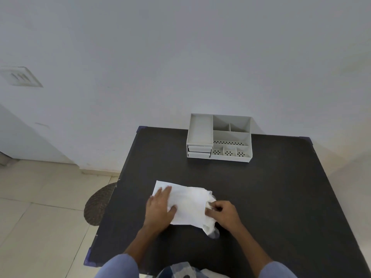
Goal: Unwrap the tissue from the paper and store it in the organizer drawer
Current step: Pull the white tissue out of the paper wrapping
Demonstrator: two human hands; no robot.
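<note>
On the black table (261,197), the left hand (159,207) presses flat and open on the white paper (188,205), the right hand (222,214) pinches its crumpled right edge, and the closed organizer drawer (199,154) stands well apart behind.

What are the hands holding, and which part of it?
The right hand pinches the white paper at its crumpled right edge. The left hand lies flat on the paper's left side, pressing it to the black table, not gripping.
</note>
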